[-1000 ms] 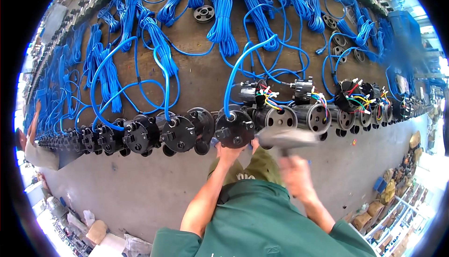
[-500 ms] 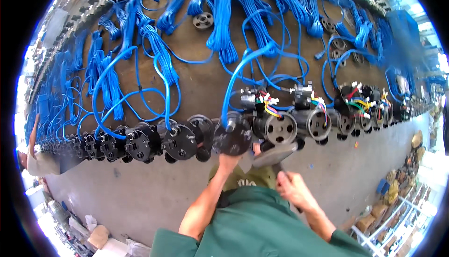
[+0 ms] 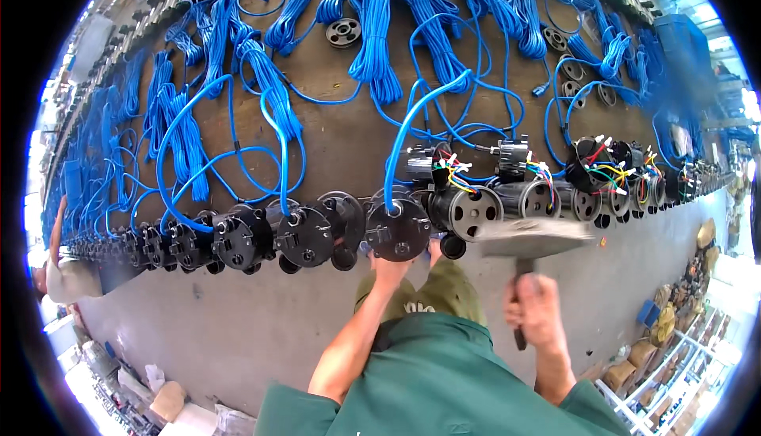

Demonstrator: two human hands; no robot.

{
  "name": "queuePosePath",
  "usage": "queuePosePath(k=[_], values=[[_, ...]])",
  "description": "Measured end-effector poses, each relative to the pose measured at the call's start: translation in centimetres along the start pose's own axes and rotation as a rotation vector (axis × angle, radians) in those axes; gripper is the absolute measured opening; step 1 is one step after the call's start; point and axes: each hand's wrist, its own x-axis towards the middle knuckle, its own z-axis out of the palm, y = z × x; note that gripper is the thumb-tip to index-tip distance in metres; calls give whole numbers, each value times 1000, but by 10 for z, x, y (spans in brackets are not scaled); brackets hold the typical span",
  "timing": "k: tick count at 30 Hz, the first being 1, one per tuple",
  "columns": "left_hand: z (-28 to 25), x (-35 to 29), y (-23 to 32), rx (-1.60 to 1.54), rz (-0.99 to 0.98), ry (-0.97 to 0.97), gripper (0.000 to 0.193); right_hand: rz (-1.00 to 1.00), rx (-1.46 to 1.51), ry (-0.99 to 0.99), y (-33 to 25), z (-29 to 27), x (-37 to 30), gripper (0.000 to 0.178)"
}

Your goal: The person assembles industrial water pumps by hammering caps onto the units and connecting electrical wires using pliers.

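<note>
My right hand (image 3: 537, 309) is closed round the dark handle of a hammer (image 3: 533, 238) with a broad, pale, motion-blurred head. That head is raised to the right of a black round end cap (image 3: 399, 231), in front of the open cylinder ends. My left hand (image 3: 390, 268) grips the lower edge of this cap, most of its fingers hidden behind it. A blue cable (image 3: 404, 135) rises from the cap's top and bends back over the table. Beside the cap, on the right, lies an open cylinder housing (image 3: 473, 214) with a holed metal wheel inside.
Similar capped units (image 3: 304, 236) line the table edge to the left. Motor parts with coloured wires (image 3: 452, 168) sit on housings at right. Blue cable bundles (image 3: 372, 36) cover the brown table (image 3: 333, 139). Another person (image 3: 71, 276) stands far left; a metal rack (image 3: 682, 372) is lower right.
The hammer has swung from beside the cap's lower right to up and right, my right hand rising with it. My left hand stays at the cap, which now appears unblurred.
</note>
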Motion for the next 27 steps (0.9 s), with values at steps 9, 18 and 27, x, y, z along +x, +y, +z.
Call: queuePosePath(k=[9,18,27], values=[[4,2,17,70,74,-11,38,226,-305,-51,73,19,18,40],[14,-5,-12,-107,-2,84,40,-254,26,107,-12,-4,5,48],[7,-1,35,-126,-70,55,28,46,-142,74,42,11,3,36]])
